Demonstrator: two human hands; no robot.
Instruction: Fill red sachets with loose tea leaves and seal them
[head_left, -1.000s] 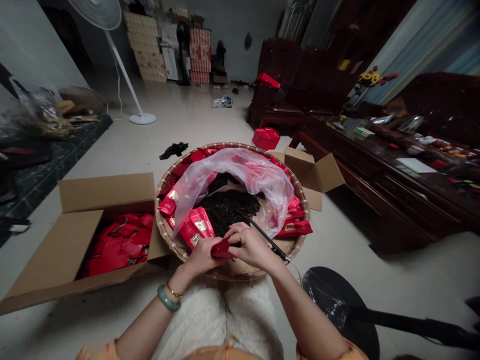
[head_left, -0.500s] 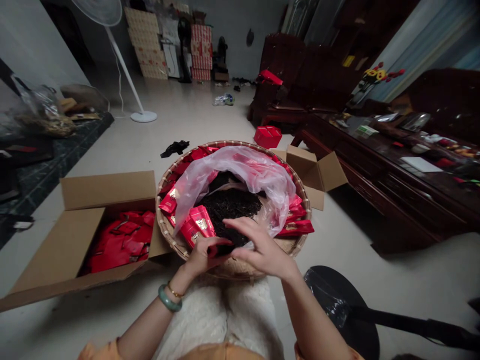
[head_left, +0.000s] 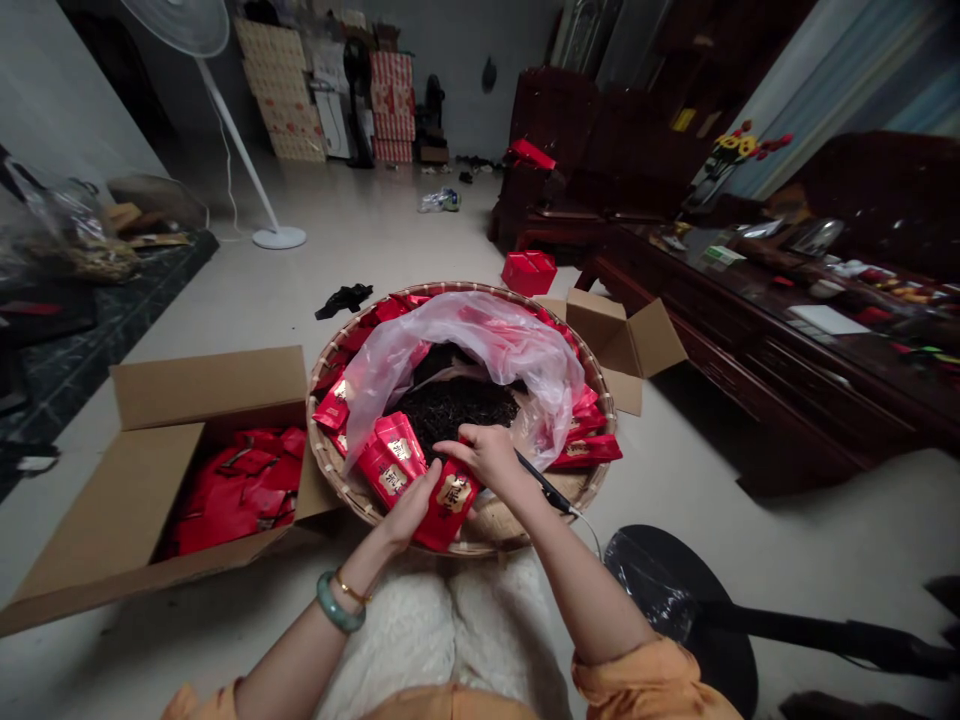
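Note:
My left hand [head_left: 411,508] is wrapped round a red foil packet [head_left: 450,500] with a gold label, held upright over the near rim of the basket. My right hand [head_left: 491,458] is at the packet's top edge, its fingers bent and closed on it; the fingertips are partly hidden. Just behind lies a heap of dark dried leaves, like tea [head_left: 469,400], inside a clear plastic bag [head_left: 480,325]. Other red packets [head_left: 394,455] lie beside my left hand. Under my right wrist is a slim black tool [head_left: 551,490] with a white cable.
A round woven basket [head_left: 324,465] rests before my lap. To its left stands an open carton [head_left: 127,480] of red packets. Another open carton [head_left: 652,340] and a red box [head_left: 529,272] are beyond it. A black stand base [head_left: 675,590] is at the right.
The packet has turned so its labelled face shows. My right hand, earlier stretched out above it, has moved down to its top edge with fingers bent. The black tool is now visible.

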